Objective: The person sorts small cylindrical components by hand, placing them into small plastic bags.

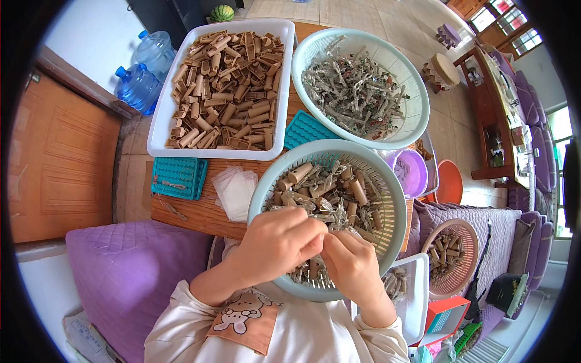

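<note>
My left hand (275, 242) and my right hand (352, 263) meet over the near part of a pale green round basket (396, 227). Both are closed, with fingertips pinched close together. Whatever they hold is hidden by the fingers; shiny see-through plastic (339, 219) shows just beyond them, and I cannot tell whether it is in my grip or lying in the basket. Inside the basket are brown half-tube pieces (301, 173) mixed with crinkled see-through packets. My hands cover part of the contents.
A white tray (156, 130) heaped with brown pieces stands at far left. Another pale basket (420, 115) holds small see-through packets. Turquoise moulded trays (195, 178) and flat see-through bags (237, 192) lie on the wooden table (172, 210). At right are a purple bucket (420, 172) and a pink basket (472, 242).
</note>
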`<state>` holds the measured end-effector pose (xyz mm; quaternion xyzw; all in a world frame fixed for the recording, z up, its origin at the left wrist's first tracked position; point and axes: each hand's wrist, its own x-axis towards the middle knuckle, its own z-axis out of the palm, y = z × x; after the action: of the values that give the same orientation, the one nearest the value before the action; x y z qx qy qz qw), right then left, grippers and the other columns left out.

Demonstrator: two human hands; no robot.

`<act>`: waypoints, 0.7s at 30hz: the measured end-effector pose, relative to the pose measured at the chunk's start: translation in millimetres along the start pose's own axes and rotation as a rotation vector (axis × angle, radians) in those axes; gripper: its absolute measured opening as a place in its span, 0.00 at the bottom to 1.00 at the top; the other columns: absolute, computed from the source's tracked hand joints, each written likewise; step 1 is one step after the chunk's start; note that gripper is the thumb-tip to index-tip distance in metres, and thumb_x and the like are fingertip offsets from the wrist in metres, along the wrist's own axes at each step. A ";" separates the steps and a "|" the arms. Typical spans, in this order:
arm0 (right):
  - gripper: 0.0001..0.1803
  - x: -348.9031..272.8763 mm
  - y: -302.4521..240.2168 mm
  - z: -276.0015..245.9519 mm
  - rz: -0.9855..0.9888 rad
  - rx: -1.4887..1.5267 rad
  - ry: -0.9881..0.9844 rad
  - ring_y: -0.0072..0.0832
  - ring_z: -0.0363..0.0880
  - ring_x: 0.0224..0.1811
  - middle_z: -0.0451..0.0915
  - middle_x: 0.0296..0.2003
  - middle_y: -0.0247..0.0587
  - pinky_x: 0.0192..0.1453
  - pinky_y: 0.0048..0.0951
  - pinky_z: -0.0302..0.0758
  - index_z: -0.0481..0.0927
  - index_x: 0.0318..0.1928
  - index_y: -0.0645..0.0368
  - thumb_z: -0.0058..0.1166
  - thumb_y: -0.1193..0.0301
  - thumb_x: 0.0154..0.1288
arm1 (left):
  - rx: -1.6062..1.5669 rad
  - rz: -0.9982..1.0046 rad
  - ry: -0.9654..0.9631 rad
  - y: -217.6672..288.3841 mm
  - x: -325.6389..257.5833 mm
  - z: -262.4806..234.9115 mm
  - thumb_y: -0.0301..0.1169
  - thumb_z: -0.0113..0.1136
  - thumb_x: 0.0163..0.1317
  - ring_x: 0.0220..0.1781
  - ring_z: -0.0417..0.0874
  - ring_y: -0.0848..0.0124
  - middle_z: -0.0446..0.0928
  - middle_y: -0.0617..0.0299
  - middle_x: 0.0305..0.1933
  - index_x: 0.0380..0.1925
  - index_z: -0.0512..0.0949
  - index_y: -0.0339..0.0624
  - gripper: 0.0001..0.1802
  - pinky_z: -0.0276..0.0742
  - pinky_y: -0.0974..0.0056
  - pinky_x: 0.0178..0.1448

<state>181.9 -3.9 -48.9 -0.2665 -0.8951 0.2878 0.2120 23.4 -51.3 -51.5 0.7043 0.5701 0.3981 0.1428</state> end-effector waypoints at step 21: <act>0.12 -5.5 14.2 -7.4 0.034 0.361 0.299 0.21 0.62 0.14 0.68 0.17 0.34 0.18 0.21 0.60 0.79 0.40 0.61 0.53 0.79 0.52 | -0.575 -0.262 0.008 0.4 6.9 9.4 0.29 0.52 0.52 0.14 0.62 0.78 0.65 0.64 0.14 0.26 0.70 0.38 0.06 0.58 0.71 0.20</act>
<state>195.1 5.6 -53.5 -0.2789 -0.7831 0.4043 0.3814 30.7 -42.7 -54.5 0.5543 0.5206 0.5238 0.3838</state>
